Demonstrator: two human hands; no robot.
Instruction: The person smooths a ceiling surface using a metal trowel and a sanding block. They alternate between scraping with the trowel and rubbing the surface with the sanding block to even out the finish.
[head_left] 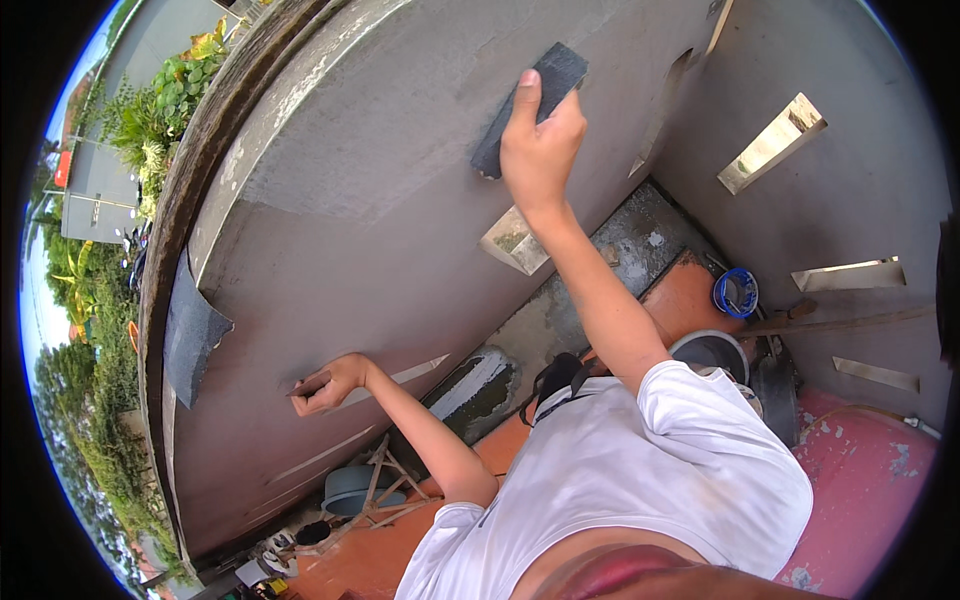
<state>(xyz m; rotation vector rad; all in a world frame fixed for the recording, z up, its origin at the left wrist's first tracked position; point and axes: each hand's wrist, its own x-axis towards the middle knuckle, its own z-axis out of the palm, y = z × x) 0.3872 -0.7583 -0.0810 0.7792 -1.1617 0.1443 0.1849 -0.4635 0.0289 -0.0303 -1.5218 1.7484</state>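
A grey plastered wall (330, 270) slants across the view in front of me. My right hand (543, 150) grips a dark grey sanding block (560, 72), a long rectangle that lies against the upper part of this wall, thumb on its near face. Lower and to the left, my left hand (335, 383) is closed close to the wall; a small brownish thing seems to be pinched in its fingers, too small to name. A dark sheet of sandpaper (192, 335) with a torn edge hangs over the wall's left edge.
Slots pierce the walls, one opening (515, 240) beside my right forearm. Below stand a grey basin (358, 490) by a wooden frame (385, 485), a blue-rimmed bucket (735, 292) and a dark tub (710, 350). Plants (165, 110) grow beyond the wall's wooden edge (170, 230).
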